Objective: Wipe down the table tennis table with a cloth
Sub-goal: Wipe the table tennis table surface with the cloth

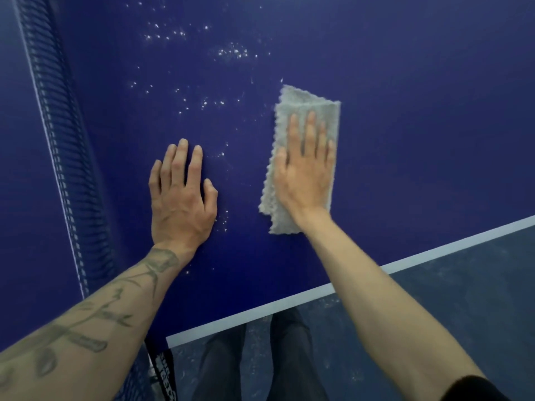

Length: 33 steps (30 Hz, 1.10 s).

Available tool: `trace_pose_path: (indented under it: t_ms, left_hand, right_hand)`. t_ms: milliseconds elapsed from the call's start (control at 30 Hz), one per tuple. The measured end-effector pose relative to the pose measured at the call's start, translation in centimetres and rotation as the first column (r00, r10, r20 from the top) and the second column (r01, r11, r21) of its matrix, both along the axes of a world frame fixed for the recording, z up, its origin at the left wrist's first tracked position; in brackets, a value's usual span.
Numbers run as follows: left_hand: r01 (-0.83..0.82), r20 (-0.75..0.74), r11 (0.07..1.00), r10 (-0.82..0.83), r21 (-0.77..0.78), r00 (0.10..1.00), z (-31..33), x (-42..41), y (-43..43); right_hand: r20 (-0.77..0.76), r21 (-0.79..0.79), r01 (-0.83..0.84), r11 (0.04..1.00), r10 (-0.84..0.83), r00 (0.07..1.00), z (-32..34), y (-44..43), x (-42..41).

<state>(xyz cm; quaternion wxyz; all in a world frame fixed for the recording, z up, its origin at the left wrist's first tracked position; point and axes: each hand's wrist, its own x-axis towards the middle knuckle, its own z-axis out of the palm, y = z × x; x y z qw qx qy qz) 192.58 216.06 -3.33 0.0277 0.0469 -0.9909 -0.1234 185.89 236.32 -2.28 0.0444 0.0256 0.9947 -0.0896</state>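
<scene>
Hands on the table tennis table [405,82]

My right hand [304,175] lies on the cloth [307,102] — left hand [179,198] beside it, net [66,157] further left.

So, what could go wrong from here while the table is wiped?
The left hand lies flat on the table beside white specks and may smear them.
The right hand only presses the cloth, not gripping it, so it may slip or bunch.
A wide stroke leftward might snag the net.

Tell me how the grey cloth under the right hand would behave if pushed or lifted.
The grey cloth is probably floppy: it lies folded flat with a wavy edge, so it would likely droop if lifted. Pushed under the right hand, it should slide on the smooth blue table, though corners may bunch.
</scene>
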Motion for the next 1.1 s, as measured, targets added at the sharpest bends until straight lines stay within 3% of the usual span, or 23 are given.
trace_pose_path:
  t_ms: [67,167,233,300,433,500,667,733,867,933,1033,1100]
  left_hand:
    - [0.001,0.001,1.000,-0.001,0.005,1.000,0.0,0.0,0.0]
    - [0.005,-0.001,1.000,-0.005,0.004,1.000,0.1,0.0,0.0]
    - [0.006,0.007,1.000,-0.006,0.003,1.000,0.0,0.0,0.0]
    - [-0.004,0.007,1.000,0.004,0.001,1.000,0.0,0.0,0.0]
    - [-0.006,0.010,1.000,0.006,-0.006,1.000,-0.1,0.0,0.0]
    - [-0.009,0.014,1.000,0.009,-0.014,1.000,-0.2,0.0,0.0]
    - [-0.063,-0.009,0.994,0.064,0.085,0.998,0.3,-0.3,0.1]
    - [-0.149,-0.001,0.980,0.150,0.132,0.989,1.0,-0.7,0.0]
    - [-0.195,0.020,0.976,0.194,0.099,0.981,1.7,-3.3,-1.0]
    - [-0.188,0.008,0.980,0.188,0.068,0.982,1.4,-5.9,-1.3]
    - [-0.214,0.010,0.976,0.213,0.038,0.977,0.7,-9.8,-1.3]
    - [-0.233,0.018,0.972,0.233,0.015,0.972,0.2,-11.0,-1.1]
  right_hand:
    - [0.003,-0.009,-0.195,0.981,0.195,0.981,0.2,-2.4,1.9]
    - [0.053,-0.014,-0.482,0.876,0.482,0.875,0.3,-0.4,5.1]
    - [0.054,-0.014,-0.429,0.903,0.429,0.902,0.1,3.0,4.3]
    - [0.056,0.006,-0.258,0.966,0.257,0.965,0.1,5.3,1.9]
    - [0.012,0.008,-0.030,1.000,0.030,0.999,0.2,2.5,-3.9]
    - [0.004,-0.003,-0.073,0.997,0.073,0.997,0.2,-0.6,-4.5]
    - [0.004,-0.015,-0.547,0.837,0.547,0.837,0.4,0.4,0.0]
    - [0.016,-0.015,-0.521,0.854,0.521,0.854,0.5,3.2,-1.6]
    - [0.042,-0.015,-0.174,0.985,0.174,0.984,0.8,4.1,-8.6]
    - [0.016,-0.002,-0.119,0.993,0.119,0.993,0.4,1.5,-10.8]
    - [-0.013,-0.043,-0.310,0.950,0.309,0.951,0.2,-2.8,-9.8]
    - [-0.005,-0.038,-0.532,0.846,0.532,0.847,0.3,-3.0,-6.9]
